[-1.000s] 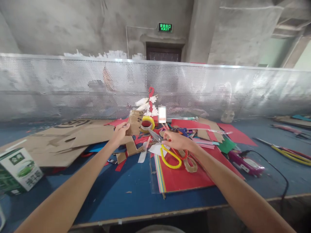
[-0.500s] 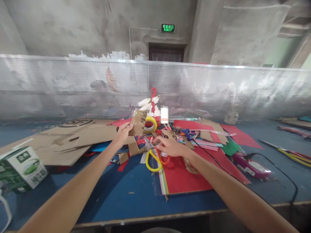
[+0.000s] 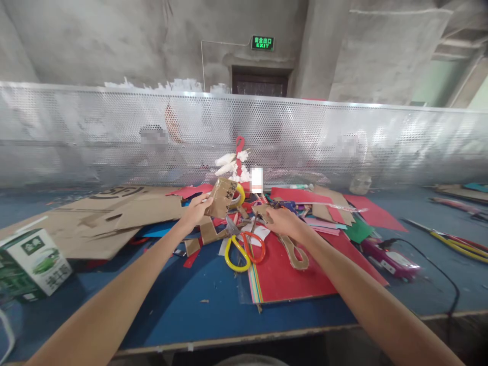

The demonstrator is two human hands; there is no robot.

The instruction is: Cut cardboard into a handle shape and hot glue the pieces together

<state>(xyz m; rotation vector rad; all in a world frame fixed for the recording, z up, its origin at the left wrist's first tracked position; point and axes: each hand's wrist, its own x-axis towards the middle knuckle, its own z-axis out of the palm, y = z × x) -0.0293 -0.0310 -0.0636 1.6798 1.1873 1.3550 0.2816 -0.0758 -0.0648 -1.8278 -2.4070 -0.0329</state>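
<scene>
My left hand (image 3: 200, 207) is closed on the edge of a brown cardboard piece (image 3: 220, 199), glossy like packing tape and marked with dark writing. It is raised and partly covers a yellow tape roll (image 3: 240, 195). My right hand (image 3: 285, 222) is at the middle of the clutter, its fingertips drawn together on the right edge of a small cardboard piece (image 3: 261, 211). Just behind it lies a blue glue gun (image 3: 288, 205), partly hidden. Between my hands, scissors (image 3: 244, 249) with one yellow and one red handle lie untouched, blades spread.
Red paper sheets (image 3: 282, 284) and a looped cardboard cutout (image 3: 299, 259) lie front right. Large cardboard sheets (image 3: 87, 223) and a green-and-white carton (image 3: 36, 264) are left. A purple device (image 3: 392, 259) with a black cord and yellow-handled shears (image 3: 453, 241) sit right. White flowers (image 3: 232, 165) stand behind.
My right hand has left the scissors and moved right and slightly away from me, onto the small cardboard piece. The piece in my left hand has tilted and shifted a little.
</scene>
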